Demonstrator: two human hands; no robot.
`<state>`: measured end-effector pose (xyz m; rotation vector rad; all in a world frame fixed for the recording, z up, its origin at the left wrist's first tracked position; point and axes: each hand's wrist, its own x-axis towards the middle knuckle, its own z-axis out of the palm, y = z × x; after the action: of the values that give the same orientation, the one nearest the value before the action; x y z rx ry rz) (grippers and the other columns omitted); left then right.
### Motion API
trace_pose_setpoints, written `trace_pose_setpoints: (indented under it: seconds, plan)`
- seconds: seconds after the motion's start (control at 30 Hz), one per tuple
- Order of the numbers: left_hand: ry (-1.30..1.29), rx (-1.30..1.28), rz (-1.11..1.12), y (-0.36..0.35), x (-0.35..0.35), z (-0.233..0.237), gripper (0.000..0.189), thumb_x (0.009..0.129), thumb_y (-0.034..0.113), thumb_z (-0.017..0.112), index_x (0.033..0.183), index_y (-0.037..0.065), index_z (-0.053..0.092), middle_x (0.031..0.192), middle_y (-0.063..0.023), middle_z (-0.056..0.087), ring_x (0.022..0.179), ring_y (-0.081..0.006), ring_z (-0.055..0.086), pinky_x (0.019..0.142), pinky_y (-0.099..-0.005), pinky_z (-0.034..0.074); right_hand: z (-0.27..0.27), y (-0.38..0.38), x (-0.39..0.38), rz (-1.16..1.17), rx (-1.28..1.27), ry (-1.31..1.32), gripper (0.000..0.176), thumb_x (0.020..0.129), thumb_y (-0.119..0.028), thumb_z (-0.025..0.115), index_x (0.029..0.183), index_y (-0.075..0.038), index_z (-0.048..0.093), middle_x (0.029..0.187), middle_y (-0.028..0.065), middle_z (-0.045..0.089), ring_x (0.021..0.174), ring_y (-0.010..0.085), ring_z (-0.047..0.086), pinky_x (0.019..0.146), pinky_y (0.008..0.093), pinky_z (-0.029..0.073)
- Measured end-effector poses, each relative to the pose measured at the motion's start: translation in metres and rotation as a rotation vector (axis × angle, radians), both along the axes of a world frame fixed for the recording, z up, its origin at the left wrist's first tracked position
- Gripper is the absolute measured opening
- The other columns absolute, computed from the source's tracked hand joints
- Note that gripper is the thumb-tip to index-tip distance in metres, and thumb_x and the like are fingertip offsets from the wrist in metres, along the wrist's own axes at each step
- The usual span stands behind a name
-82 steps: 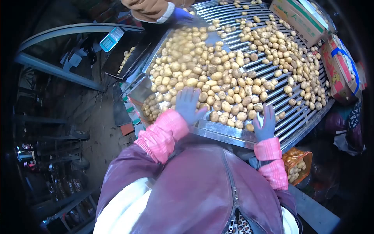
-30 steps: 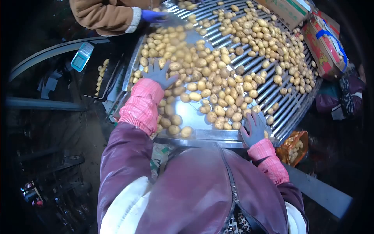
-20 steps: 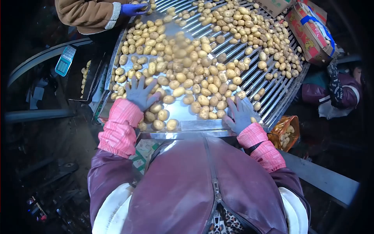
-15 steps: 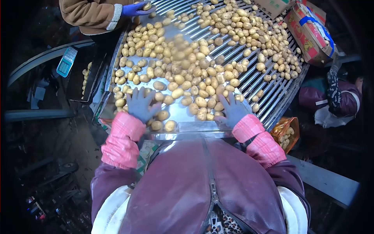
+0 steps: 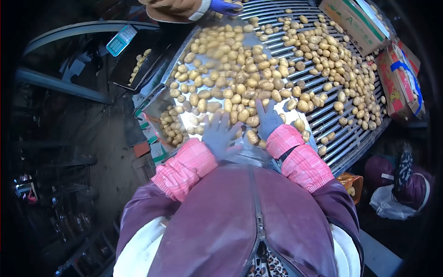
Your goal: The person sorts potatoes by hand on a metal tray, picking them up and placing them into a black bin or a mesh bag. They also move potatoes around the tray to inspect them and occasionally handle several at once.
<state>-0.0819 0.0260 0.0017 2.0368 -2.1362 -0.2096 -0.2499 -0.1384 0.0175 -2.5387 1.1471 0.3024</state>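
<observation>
Many pale yellow potatoes [image 5: 251,83] lie spread over a metal surface and the bars of a slatted rack [image 5: 318,115]. My left hand [image 5: 220,136], in a grey glove, rests near the front edge with its fingers spread among a few potatoes. Close to its right, my right hand [image 5: 268,122] is also gloved, fingers stretched forward and touching the near edge of the potato pile. Neither hand grips a potato. A heap of potatoes [image 5: 171,127] sits at the lower left corner of the surface.
Across the rack, another person's blue-gloved hand [image 5: 226,7] holds a potato. Cardboard boxes [image 5: 357,27] and a red box with blue tape [image 5: 399,81] stand at the right. An orange bag [image 5: 351,184] holds potatoes below. A teal scale [image 5: 121,40] stands at the left.
My view has swung, so the scene sits further right. My left hand has moved in toward my right hand. More potatoes now show at the lower left corner.
</observation>
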Motion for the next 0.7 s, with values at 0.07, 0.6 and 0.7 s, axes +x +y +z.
trace_pose_setpoints:
  seconds: [0.07,0.6,0.7]
  plan:
    - [-0.074,0.048,0.063,-0.004,0.012,-0.008,0.074,0.086,0.07,0.051,0.149,0.033,0.04,0.157,-0.0237,0.027,0.144,-0.051,0.022,0.11,-0.0742,0.01,-0.019,0.003,-0.003,0.025,-0.047,-0.07,0.089,0.078,-0.02,0.071,0.153,-0.015,0.023,0.138,0.0335,0.033,0.103,0.0444,0.06,0.086,0.0497,0.052]
    - [-0.129,0.29,0.534,-0.021,0.108,-0.005,0.056,0.096,0.042,0.047,0.15,0.038,0.033,0.159,-0.0222,0.021,0.145,-0.0454,0.021,0.109,-0.0695,0.02,-0.009,-0.095,-0.024,0.178,-0.521,-0.452,0.05,0.081,-0.033,0.069,0.127,-0.02,0.053,0.12,0.0133,0.054,0.112,0.0351,0.054,0.087,0.0504,0.047]
    - [-0.078,0.084,0.502,-0.009,0.098,-0.006,0.049,0.093,0.035,0.054,0.141,0.026,0.048,0.15,-0.0205,0.036,0.14,-0.0444,0.03,0.108,-0.0672,0.024,-0.025,-0.116,-0.016,0.221,-0.432,-0.278,0.057,0.081,-0.032,0.067,0.134,-0.02,0.049,0.12,0.014,0.053,0.111,0.0355,0.054,0.09,0.0511,0.046]
